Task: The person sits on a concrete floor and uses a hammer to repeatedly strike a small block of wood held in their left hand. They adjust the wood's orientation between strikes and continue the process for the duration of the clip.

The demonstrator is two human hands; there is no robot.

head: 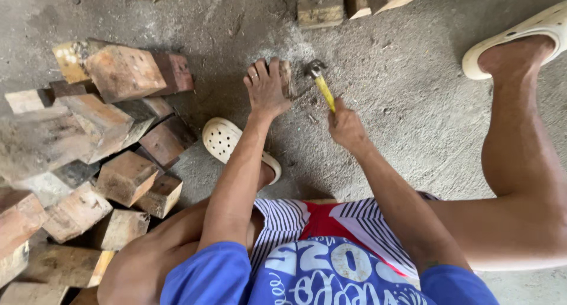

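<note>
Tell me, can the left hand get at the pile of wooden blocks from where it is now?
Probably yes: the left hand rests on a small block, and bare floor separates it from the pile.

Wood block [287,79] mostly hidden under hand [267,91].

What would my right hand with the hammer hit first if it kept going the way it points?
The right hand aims its hammer up-left; first in line looks like the wood block under the left hand, though depth is unclear.

Bare concrete floor [407,98] right of the hammer [322,83]; heaped wood blocks [100,145] crowding the left.
</note>
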